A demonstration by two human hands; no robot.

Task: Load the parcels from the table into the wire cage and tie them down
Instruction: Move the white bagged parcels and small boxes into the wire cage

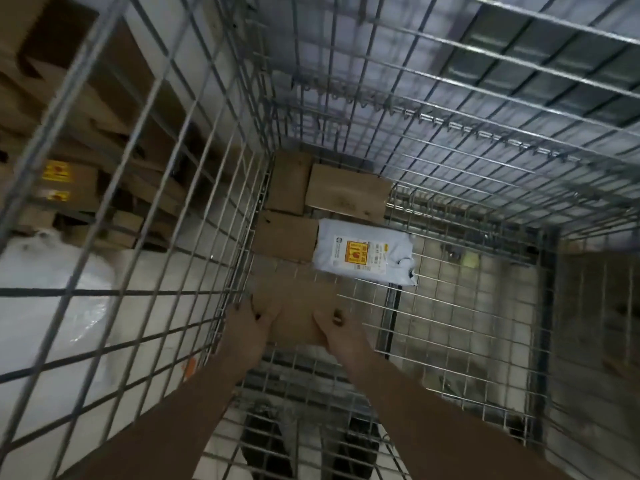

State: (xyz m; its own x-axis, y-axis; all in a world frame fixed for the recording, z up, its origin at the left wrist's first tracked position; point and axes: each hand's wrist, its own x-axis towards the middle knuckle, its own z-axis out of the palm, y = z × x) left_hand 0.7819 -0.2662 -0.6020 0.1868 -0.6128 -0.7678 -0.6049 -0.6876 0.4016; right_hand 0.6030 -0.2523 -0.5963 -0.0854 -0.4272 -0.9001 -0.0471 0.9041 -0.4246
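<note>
I look down into the wire cage [450,306]. Both arms reach to its floor. My left hand [247,325] and my right hand [341,332] grip the near edge of a brown cardboard parcel [298,303], which sits low against the cage's left wall. Beyond it lie three more brown parcels [285,237] [348,190] [289,181] along the left and far side. A white plastic mailer [363,254] with a yellow label lies beside them.
The right half of the cage floor [467,341] holds no parcels. Outside the left wall [104,237] are stacked cardboard boxes [79,188] and white plastic bags [52,289]. The wire walls rise close on all sides.
</note>
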